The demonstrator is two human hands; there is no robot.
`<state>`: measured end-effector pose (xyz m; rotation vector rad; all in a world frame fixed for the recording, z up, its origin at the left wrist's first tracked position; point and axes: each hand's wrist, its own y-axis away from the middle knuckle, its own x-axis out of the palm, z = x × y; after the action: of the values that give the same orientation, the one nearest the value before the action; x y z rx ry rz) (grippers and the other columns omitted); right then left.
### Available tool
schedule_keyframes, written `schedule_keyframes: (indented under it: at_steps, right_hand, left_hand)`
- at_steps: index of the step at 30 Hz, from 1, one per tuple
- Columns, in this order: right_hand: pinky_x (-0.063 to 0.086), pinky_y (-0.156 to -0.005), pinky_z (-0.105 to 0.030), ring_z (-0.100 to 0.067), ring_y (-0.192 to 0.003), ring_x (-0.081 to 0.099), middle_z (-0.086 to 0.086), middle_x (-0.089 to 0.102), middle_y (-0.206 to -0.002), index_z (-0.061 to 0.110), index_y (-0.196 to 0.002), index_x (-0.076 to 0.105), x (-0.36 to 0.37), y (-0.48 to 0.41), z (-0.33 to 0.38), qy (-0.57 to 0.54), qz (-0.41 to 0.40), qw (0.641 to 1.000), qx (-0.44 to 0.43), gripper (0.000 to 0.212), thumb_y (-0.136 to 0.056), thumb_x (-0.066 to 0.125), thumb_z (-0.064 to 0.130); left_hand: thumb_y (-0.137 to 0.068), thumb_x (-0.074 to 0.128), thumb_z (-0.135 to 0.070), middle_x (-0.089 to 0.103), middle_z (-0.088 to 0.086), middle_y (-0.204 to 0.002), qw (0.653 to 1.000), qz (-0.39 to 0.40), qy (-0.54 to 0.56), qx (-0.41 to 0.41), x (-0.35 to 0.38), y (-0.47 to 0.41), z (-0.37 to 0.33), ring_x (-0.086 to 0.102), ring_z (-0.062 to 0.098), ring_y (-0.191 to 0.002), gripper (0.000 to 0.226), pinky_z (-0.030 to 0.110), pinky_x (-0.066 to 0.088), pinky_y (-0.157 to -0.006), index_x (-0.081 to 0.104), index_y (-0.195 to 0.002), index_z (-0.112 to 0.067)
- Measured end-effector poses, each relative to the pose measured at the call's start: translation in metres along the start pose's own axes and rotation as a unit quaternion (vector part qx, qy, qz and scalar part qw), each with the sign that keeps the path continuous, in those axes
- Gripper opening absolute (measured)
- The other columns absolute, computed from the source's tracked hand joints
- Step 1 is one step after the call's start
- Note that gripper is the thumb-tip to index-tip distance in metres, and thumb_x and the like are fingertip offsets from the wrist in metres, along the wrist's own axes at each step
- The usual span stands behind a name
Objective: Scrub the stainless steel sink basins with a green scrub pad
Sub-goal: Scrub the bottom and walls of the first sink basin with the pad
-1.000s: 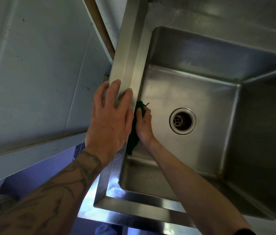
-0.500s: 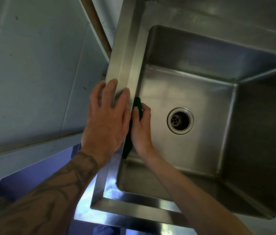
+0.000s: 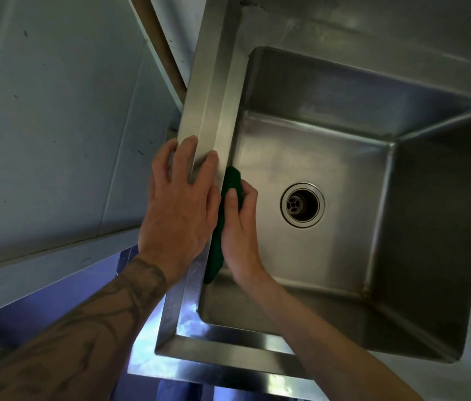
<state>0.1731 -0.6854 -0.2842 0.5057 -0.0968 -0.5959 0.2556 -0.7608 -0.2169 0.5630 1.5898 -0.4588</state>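
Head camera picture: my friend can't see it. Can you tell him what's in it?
A person's right hand holds a green scrub pad against the left inner wall of a steel sink basin. The left hand rests on the sink's rim beside it. A round drain sits in the basin floor.

This looks like a commercial kitchen or scullery rather than a home. The sink [image 3: 211,96] is a deep, square, all-steel tub with welded corners, a broad raised rim and a plain drain [image 3: 302,204], set beside a scuffed painted wall [image 3: 54,111] on the left.
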Motion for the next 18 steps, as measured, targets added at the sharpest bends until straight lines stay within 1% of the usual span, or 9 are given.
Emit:
schedule_keyframes:
  at_steps: [2,3,5,6,8,10,13,16,18]
  right_hand:
    - [0.046,-0.111,-0.038,-0.012,-0.128,0.054,0.002,0.053,-0.138,0.026,-0.143,0.043,-0.002,-0.014,-0.006,0.031,0.006,0.999,0.025,0.041,-0.11,0.038,0.048]
    - [0.046,-0.112,-0.042,-0.017,-0.127,0.054,-0.003,0.05,-0.139,0.021,-0.145,0.041,-0.001,-0.025,-0.009,0.047,0.016,0.996,0.07,0.04,-0.111,0.036,0.043]
    - [0.046,-0.112,-0.05,-0.028,-0.126,0.055,-0.012,0.048,-0.142,0.016,-0.145,0.039,0.001,-0.041,-0.013,0.06,0.032,0.983,0.171,0.041,-0.113,0.035,0.04]
    - [0.046,-0.111,-0.051,-0.029,-0.125,0.056,-0.013,0.049,-0.141,0.016,-0.143,0.041,0.001,-0.042,-0.013,0.062,0.035,0.98,0.188,0.04,-0.112,0.035,0.04]
    - [0.047,-0.109,-0.049,-0.023,-0.124,0.057,-0.007,0.053,-0.136,0.023,-0.138,0.044,0.001,-0.029,-0.013,0.052,0.021,0.989,0.137,0.038,-0.109,0.036,0.046]
    - [0.048,-0.108,-0.041,-0.014,-0.126,0.057,0.003,0.055,-0.136,0.035,-0.135,0.045,0.0,-0.009,-0.01,0.023,0.012,0.998,0.065,0.038,-0.104,0.039,0.056]
    - [0.048,-0.109,-0.038,-0.011,-0.128,0.056,0.005,0.054,-0.137,0.035,-0.139,0.043,-0.005,-0.002,-0.016,0.035,0.035,0.998,0.026,0.038,-0.106,0.038,0.054]
    - [0.043,-0.114,-0.048,-0.021,-0.128,0.052,-0.006,0.046,-0.14,0.019,-0.147,0.037,-0.005,-0.026,-0.022,0.076,0.05,0.991,0.096,0.04,-0.113,0.034,0.04]
    - [0.043,-0.115,-0.051,-0.026,-0.128,0.051,-0.009,0.044,-0.141,0.016,-0.147,0.036,-0.003,-0.032,-0.022,0.076,0.058,0.985,0.143,0.04,-0.113,0.033,0.037]
  left_hand:
    - [-0.115,0.026,-0.037,0.034,0.026,-0.16,0.999,-0.023,0.021,-0.022,-0.001,0.001,-0.002,0.035,0.047,-0.147,0.05,0.059,0.042,-0.118,0.043,-0.152,-0.008]
    - [-0.114,0.028,-0.037,0.035,0.026,-0.159,0.999,-0.028,0.032,-0.028,-0.001,0.002,-0.002,0.037,0.048,-0.146,0.049,0.059,0.045,-0.116,0.045,-0.151,-0.009]
    - [-0.115,0.023,-0.038,0.035,0.025,-0.158,0.998,-0.029,0.045,-0.027,-0.003,0.0,-0.003,0.038,0.048,-0.145,0.051,0.06,0.046,-0.114,0.047,-0.15,-0.009]
    - [-0.116,0.017,-0.039,0.034,0.025,-0.158,0.998,-0.03,0.044,-0.026,-0.004,-0.001,-0.003,0.038,0.048,-0.144,0.054,0.06,0.046,-0.113,0.048,-0.149,-0.009]
    - [-0.115,0.01,-0.041,0.033,0.024,-0.156,0.999,-0.033,0.036,-0.022,-0.004,-0.002,-0.003,0.037,0.046,-0.143,0.06,0.059,0.046,-0.113,0.047,-0.149,-0.009]
    - [-0.115,0.013,-0.039,0.032,0.023,-0.155,0.999,-0.037,0.033,-0.019,-0.001,-0.001,-0.002,0.036,0.045,-0.142,0.056,0.06,0.046,-0.114,0.048,-0.147,-0.008]
    - [-0.113,0.037,-0.033,0.034,0.021,-0.154,0.996,-0.052,0.061,-0.031,0.003,0.001,-0.002,0.039,0.046,-0.142,0.04,0.059,0.047,-0.112,0.05,-0.143,-0.01]
    - [-0.109,0.051,-0.026,0.041,0.022,-0.154,0.995,-0.053,0.074,-0.038,0.001,0.002,-0.004,0.043,0.047,-0.14,0.034,0.058,0.049,-0.11,0.055,-0.139,-0.01]
    - [-0.109,0.051,-0.026,0.045,0.023,-0.153,0.995,-0.052,0.077,-0.042,-0.003,0.003,-0.006,0.045,0.047,-0.139,0.035,0.058,0.048,-0.111,0.058,-0.139,-0.009]
